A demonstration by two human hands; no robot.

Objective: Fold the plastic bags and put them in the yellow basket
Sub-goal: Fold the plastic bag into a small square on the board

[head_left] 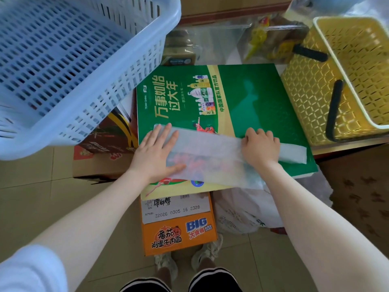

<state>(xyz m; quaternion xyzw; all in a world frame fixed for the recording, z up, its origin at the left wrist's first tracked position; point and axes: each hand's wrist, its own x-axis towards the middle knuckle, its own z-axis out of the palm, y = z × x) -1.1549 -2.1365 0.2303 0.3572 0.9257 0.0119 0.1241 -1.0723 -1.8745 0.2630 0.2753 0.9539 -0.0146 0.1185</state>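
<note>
From the head view, the plastic bag point(210, 152) lies as a long, flattened white strip across the near part of a green carton point(252, 98), which serves as the work surface. Its long axis runs left to right, tilted slightly down toward the right end, which juts out past the right hand and stops near the carton's right edge.

The left hand point(157, 152) lies flat with straight, spread fingers, palm pressing the strip's left end down; it is released, not gripping. The right hand point(261, 146) sits on the strip right of the middle, fingers curled under so the knuckles show. It appears to pinch or crease the plastic there, though the fingertips are hidden and the grip cannot be confirmed.

The yellow basket point(305, 98) stands just beside the carton's right edge, up and to the right of the right hand, so the right hand is clearly the nearer one to it. The blue basket point(73, 66) hangs over the upper left, well apart from the bag.

Judging from this, folding is still in progress. The next fold would likely run along the long axis, bringing one end over toward the other, before the bundle goes rightward into the basket.
</note>
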